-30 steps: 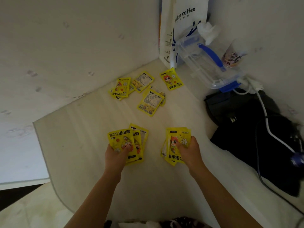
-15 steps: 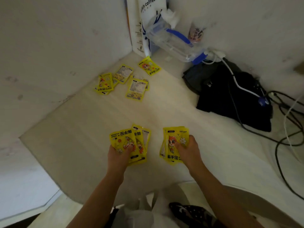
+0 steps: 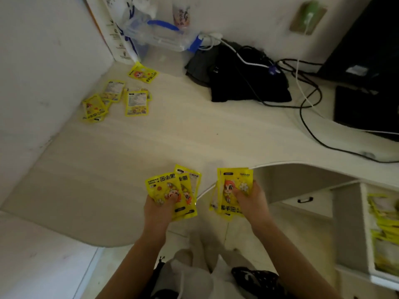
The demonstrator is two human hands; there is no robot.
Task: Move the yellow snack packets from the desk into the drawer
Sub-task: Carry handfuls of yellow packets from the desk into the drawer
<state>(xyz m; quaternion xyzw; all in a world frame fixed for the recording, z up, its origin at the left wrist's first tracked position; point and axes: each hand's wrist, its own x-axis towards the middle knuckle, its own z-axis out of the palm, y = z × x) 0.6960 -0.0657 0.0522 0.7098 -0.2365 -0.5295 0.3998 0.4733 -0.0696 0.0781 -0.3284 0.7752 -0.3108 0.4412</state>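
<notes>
My left hand (image 3: 160, 207) grips a fanned stack of yellow snack packets (image 3: 172, 190) at the desk's front edge. My right hand (image 3: 251, 201) grips a second stack of yellow packets (image 3: 232, 186) just past that edge. Several more yellow packets (image 3: 121, 98) lie loose on the pale desk (image 3: 151, 143) near the far left corner. At the lower right an open white drawer (image 3: 367, 234) holds several yellow packets (image 3: 384, 234).
A black cloth bundle (image 3: 248, 83) with cables sits at the back. A clear plastic box with blue clips (image 3: 162, 35) and a paper bag (image 3: 116, 35) stand in the corner. A black device (image 3: 367, 108) lies at right. A closed drawer with a dark handle (image 3: 304, 200) is beside the open one.
Both hands have drawn back with their packets from over the desk to its front edge. The view has swung right, and the open drawer has come into sight.
</notes>
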